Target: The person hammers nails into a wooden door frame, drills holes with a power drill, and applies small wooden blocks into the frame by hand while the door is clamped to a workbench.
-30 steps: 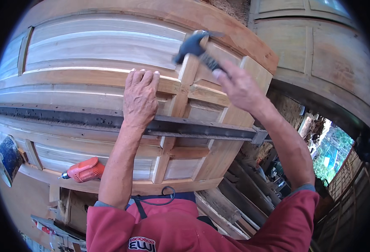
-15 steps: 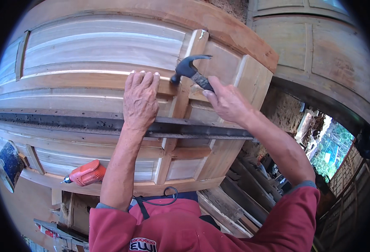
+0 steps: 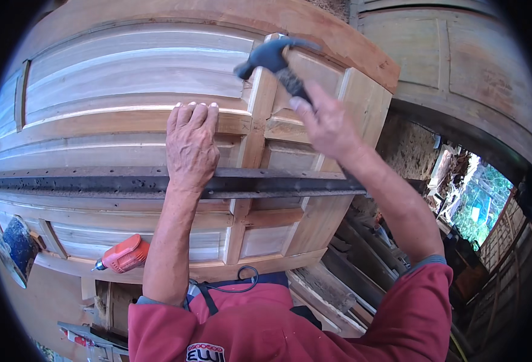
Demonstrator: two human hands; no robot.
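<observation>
My right hand [image 3: 332, 123] is closed round the dark handle of a claw hammer [image 3: 271, 55]. The hammer's head is up over the panelled wooden door [image 3: 139, 60], near the joint of a long rail and a cross-piece. On the long rail [image 3: 121, 120] rests my left hand [image 3: 192, 145], back up, its fingers side by side and stretched forward over the wood. The thumb and whatever lies under the palm are hidden. A dark metal bar [image 3: 91, 183] with holes runs across the door beneath my left wrist.
A red-orange power drill [image 3: 126, 253] lies near the door's close edge, left of my left forearm. A blue-faced flat tool [image 3: 17, 250] is at the far left. Another panelled door [image 3: 411, 54] stands at the upper right; wooden planks [image 3: 320, 286] are stacked at the lower right.
The hammer has risen away from the rail, with my right hand still round it. My left hand stays on the rail, and the whole view has shifted a little.
</observation>
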